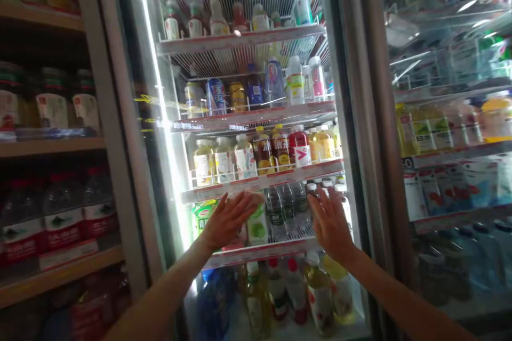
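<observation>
Both my hands are raised in front of a lit drinks cooler, at the height of its lower shelves. My left hand is open, its fingers stretched out and pointing right, before a green-and-white carton and a green pack. My right hand is also open, fingers extended upward, near white-capped bottles. Between the hands stand several clear bottles with dark labels. Neither hand holds anything. I cannot tell whether either one touches the cooler's front.
Above, a shelf holds juice and tea bottles; higher up are cans. Larger bottles stand at the bottom. A metal door frame separates another drinks cooler at right. Wooden shelves with red-labelled water bottles stand left.
</observation>
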Motion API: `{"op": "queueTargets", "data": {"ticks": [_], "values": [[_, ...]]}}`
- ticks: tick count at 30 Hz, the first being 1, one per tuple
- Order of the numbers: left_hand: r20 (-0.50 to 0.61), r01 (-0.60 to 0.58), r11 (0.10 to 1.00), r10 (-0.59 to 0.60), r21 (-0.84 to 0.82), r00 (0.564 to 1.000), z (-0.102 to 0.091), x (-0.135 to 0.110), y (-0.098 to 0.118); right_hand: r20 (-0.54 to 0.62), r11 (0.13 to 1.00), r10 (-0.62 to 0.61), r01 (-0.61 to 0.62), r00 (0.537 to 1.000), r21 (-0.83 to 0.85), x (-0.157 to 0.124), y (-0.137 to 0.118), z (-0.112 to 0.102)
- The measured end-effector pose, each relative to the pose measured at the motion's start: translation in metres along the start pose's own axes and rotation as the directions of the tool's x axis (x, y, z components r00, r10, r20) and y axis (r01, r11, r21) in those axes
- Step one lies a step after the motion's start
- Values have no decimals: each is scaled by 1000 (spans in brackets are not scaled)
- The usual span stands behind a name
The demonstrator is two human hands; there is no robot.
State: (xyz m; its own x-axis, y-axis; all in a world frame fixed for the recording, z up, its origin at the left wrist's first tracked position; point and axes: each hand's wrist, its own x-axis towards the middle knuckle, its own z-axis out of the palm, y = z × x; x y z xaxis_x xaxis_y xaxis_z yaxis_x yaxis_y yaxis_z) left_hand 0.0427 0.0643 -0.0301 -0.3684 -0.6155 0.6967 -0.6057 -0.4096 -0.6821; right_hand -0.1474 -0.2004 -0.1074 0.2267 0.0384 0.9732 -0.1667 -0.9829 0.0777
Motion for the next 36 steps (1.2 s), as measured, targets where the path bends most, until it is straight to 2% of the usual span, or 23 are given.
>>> {"op": "queueTargets", "data": {"ticks": [1, 2, 3, 4, 5, 6, 7, 9, 11, 13, 16, 17, 18, 20, 21, 22, 24, 25, 27, 28, 29, 32, 36], "values": [[24, 45, 999, -45, 9, 999, -2, -8, -5, -4, 1000, -6, 6, 1000, 0, 0, -1, 1], [-1, 185, 982, -185, 41, 983, -5, -15, -11, -9, 1000, -10, 10, 1000, -2, -1, -2, 2], [-79, 379, 922, -373, 75, 924, -7, -21, -16, -14, 1000, -11, 11, 1000, -5, -1, -4, 3], [-174, 552, 829, -533, 90, 828, -8, -24, -19, -20, 1000, -11, 10, 1000, -8, -2, -6, 4], [-248, 658, 748, -624, 89, 742, -8, -26, -20, -29, 1000, -9, 9, 1000, -11, -2, -9, 5], [-272, 684, 724, -643, 89, 716, -7, -27, -18, -34, 1000, -12, 11, 999, -12, -2, -13, 7], [-246, 628, 772, -593, 98, 767, -6, -26, -13, -31, 1000, -24, 24, 999, -11, -1, -18, 8], [-91, 353, 931, -345, 96, 934, -1, -24, -2, 4, 997, -78, 78, 997, 6, 2, -27, 10], [10, 188, 981, -188, 56, 982, 1, -24, 2, 27, 994, -111, 110, 993, 25, 8, -31, 11], [-64, 362, 930, -358, 67, 932, -1, -27, -6, 0, 998, -63, 63, 998, 17, 14, -29, 9], [-287, 730, 682, -690, 48, 664, -3, -31, -14, -54, 1000, 16, -17, 998, -9, 19, -21, 8], [-311, 750, 661, -704, 41, 638, -1, -29, -12, -51, 1000, 17, -17, 999, -9, 19, -20, 8], [-293, 707, 705, -667, 47, 685, 1, -25, -6, -39, 1000, 6, -6, 999, -2, 18, -20, 9], [-159, 458, 887, -445, 56, 881, 7, -14, 7, 3, 1000, -20, 20, 1000, 19, 14, -24, 12], [-88, 319, 947, -315, 41, 945, 9, -9, 12, 20, 999, -27, 27, 999, 31, 12, -25, 13], [-36, 223, 974, -222, 23, 974, 10, -4, 13, 28, 999, -29, 28, 999, 40, 10, -25, 14], [-45, 276, 961, -275, 23, 960, 9, 3, 6, 18, 999, -11, 10, 1000, 46, 9, -23, 13], [-111, 411, 911, -405, 29, 907, 7, 5, 0, 4, 999, 6, -6, 1000, 43, 9, -20, 11], [-262, 667, 745, -648, -19, 715, 6, 12, -9, -33, 998, 30, -28, 999, 48, 13, -19, 5], [-288, 727, 683, -711, -67, 642, 8, 19, -8, -53, 997, 24, -21, 998, 71, 18, -22, 3], [-269, 737, 666, -735, -114, 623, 10, 28, -2, -74, 994, 1, 8, 997, 113, 24, -27, 0], [-129, 645, 727, -681, -234, 721, 20, 63, 35, -110, 935, -114, 144, 987, 325, 52, -58, -1], [-100, 609, 718, -670, -337, 735, 23, 82, 63, -63, 857, -67, 90, 996, 508, 96, -103, 12]]}}
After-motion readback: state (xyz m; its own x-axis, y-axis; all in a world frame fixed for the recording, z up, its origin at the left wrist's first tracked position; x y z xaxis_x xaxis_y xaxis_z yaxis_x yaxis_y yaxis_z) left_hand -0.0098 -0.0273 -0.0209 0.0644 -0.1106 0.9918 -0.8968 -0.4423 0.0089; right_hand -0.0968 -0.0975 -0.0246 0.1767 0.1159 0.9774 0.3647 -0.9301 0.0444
